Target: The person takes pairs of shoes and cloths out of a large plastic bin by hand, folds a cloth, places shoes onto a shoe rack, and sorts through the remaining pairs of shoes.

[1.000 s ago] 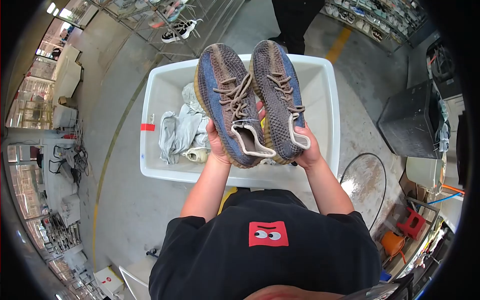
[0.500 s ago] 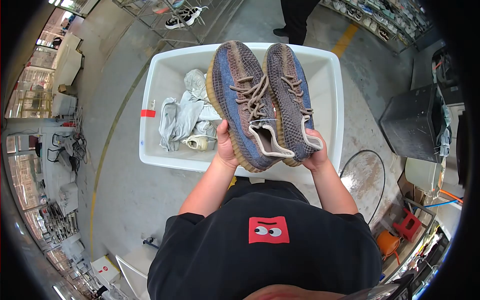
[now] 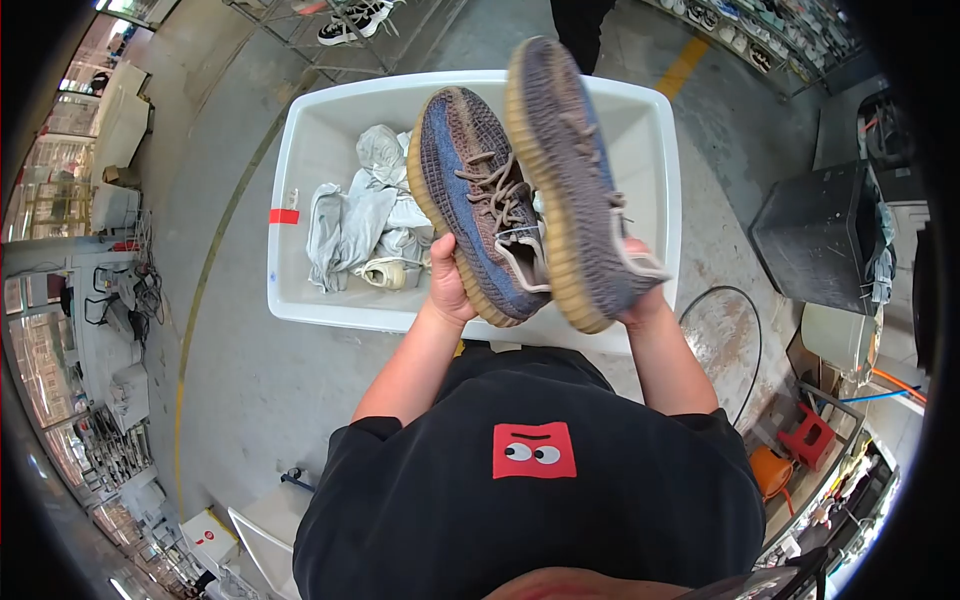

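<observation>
My left hand (image 3: 452, 285) grips the heel end of a blue and brown knit sneaker (image 3: 470, 200) with a ribbed tan sole, its laces facing up. Beside it, my right hand (image 3: 645, 290) holds the matching sneaker (image 3: 565, 190) by the heel, rolled so the side of its sole shows. The right sneaker is raised and slightly blurred. A thin pale tie lies across the left sneaker's opening. Both shoes are above a white tub (image 3: 340, 312), where pale grey cloths (image 3: 350, 230) lie bunched on the left.
A dark bin (image 3: 815, 240) stands to the right, close to a black hose (image 3: 755, 330) on the floor. Wire racks with shoes (image 3: 360, 22) are at the back. Someone's dark-trousered leg (image 3: 583, 30) shows behind the tub. A red stool (image 3: 806, 437) is at lower right.
The right sneaker has lifted and rolled to the left, exposing more of its sole's side. The left sneaker has moved slightly left, and the view has shifted a little.
</observation>
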Action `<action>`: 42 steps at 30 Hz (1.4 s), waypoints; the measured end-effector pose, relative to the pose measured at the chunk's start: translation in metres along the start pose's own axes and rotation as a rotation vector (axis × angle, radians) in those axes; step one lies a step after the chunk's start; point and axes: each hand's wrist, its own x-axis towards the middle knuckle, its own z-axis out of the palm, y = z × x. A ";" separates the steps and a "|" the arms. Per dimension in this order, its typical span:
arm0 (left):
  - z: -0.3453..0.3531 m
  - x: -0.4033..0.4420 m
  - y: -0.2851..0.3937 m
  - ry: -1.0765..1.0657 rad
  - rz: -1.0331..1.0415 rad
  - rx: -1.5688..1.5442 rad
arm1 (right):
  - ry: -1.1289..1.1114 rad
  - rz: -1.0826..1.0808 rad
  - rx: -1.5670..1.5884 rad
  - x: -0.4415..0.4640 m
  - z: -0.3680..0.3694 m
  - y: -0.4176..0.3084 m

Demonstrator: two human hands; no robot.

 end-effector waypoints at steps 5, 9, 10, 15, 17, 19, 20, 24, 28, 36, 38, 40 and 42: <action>-0.005 -0.005 -0.024 0.040 0.032 0.045 | -0.120 0.144 0.076 0.008 -0.041 0.017; -0.024 -0.011 -0.032 0.079 0.003 0.143 | -0.073 0.283 0.139 0.018 -0.058 0.027; -0.027 -0.013 -0.032 0.093 -0.009 0.186 | -0.036 0.307 0.143 0.016 -0.067 0.029; -0.053 -0.022 -0.035 0.207 -0.059 0.255 | 0.249 0.280 -0.123 0.003 -0.050 0.031; -0.058 -0.020 -0.030 0.243 -0.054 0.339 | 0.242 0.275 -0.158 0.004 -0.036 0.030; -0.061 -0.021 -0.028 0.274 -0.055 0.384 | 0.224 0.274 -0.191 0.002 -0.036 0.030; -0.062 -0.022 -0.027 0.250 -0.037 0.449 | 0.248 0.286 -0.196 0.002 -0.043 0.031; -0.037 -0.011 -0.020 0.221 0.224 0.657 | 0.238 0.328 -0.216 0.003 -0.077 0.020; 0.005 -0.001 -0.004 0.233 0.348 0.687 | 0.005 0.320 -0.042 -0.014 -0.062 -0.012; 0.029 0.000 -0.021 0.421 0.192 1.382 | 0.208 0.343 0.012 -0.057 -0.136 0.013; 0.028 0.002 -0.013 0.468 0.170 1.279 | 0.159 0.244 -0.065 -0.058 -0.142 0.030; 0.031 0.002 -0.010 0.489 0.198 1.250 | 0.170 0.184 -0.140 -0.055 -0.134 0.038; 0.039 0.001 -0.020 0.496 0.202 1.238 | 0.368 0.376 0.008 -0.062 -0.129 0.022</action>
